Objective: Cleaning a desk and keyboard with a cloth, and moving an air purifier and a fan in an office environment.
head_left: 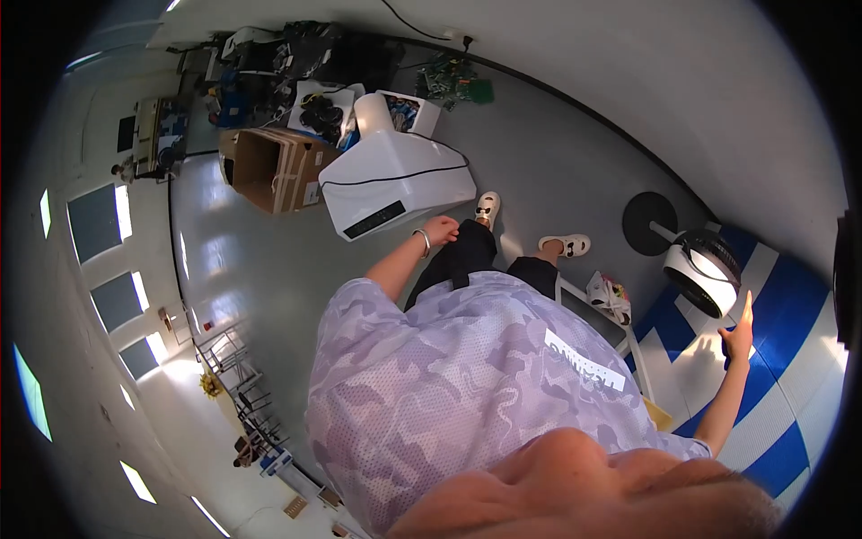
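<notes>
My left hand (441, 230) hangs beside my left thigh with its fingers curled and nothing visible in them; a silver bangle circles the wrist. Just beyond it is a large white appliance housing (397, 165) with a black panel, a black cord lying across it. My right hand (740, 333) is held out to the right, fingers extended and thumb apart. Something dark shows by its thumb side, too unclear to name. Close to those fingertips is the white-and-black head of a pedestal appliance (704, 273), possibly a fan, on a round black base (649, 224).
An open cardboard box (283, 168), a white bin of black cables (323, 111) and a white box of parts (412, 114) crowd the left front. Green circuit boards (451, 79) lie by the wall. A white frame (638, 364) and blue-and-white panels (781, 323) are at right.
</notes>
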Tool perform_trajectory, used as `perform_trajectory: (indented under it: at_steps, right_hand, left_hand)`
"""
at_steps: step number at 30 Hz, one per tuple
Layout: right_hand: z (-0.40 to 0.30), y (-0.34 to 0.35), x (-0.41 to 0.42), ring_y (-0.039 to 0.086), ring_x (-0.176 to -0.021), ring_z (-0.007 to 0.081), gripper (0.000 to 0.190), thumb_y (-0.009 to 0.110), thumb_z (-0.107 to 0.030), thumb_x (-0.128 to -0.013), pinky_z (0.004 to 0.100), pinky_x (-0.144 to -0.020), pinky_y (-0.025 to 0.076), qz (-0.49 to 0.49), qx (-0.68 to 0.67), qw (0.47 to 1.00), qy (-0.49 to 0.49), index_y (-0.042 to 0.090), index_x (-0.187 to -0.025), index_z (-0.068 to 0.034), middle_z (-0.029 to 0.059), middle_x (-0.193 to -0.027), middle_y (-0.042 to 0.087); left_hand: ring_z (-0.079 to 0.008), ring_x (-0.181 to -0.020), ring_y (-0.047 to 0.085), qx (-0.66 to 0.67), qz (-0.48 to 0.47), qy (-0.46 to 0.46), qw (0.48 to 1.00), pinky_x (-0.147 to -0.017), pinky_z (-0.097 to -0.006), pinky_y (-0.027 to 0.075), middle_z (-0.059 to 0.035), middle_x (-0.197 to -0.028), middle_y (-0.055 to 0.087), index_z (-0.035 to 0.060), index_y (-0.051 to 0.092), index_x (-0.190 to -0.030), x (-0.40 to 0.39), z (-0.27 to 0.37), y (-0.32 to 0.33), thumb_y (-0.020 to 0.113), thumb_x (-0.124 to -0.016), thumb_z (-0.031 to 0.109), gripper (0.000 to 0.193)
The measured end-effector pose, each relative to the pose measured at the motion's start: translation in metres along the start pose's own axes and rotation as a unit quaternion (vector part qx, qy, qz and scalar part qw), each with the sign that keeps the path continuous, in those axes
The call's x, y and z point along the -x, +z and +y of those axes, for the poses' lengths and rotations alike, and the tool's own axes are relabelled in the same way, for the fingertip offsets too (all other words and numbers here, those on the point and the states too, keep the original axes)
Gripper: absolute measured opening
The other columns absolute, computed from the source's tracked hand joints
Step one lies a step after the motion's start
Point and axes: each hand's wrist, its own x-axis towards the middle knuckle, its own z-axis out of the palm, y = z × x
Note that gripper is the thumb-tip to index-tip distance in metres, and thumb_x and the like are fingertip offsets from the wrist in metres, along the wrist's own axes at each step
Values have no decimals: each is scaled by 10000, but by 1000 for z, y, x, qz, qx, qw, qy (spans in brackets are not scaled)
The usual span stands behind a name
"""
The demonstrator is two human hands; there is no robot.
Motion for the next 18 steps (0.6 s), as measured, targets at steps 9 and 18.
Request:
perform_trajectory:
  at_steps: [9,18]
  right_hand:
    - [7,8,79,547,-1076,373,710,765,-178,-688,413,-919,449,17,195,960,201,421,-1306,-113,234,-1177,552]
    - [-256,45,56,641,-729,232,330,698,-153,-756,336,-688,495,-68,54,996,21,588,-1053,-59,119,-768,658]
  left_hand:
    - [-178,-713,669,423,311,61,849,-498,-275,460,-86,-880,647,48,536,-1062,-35,-86,-194,563,-855,187,252]
    - [-361,-915,617,88,544,-12,834,-782,-437,495,-170,-920,647,59,562,-1002,-51,-39,-240,665,-779,288,336]
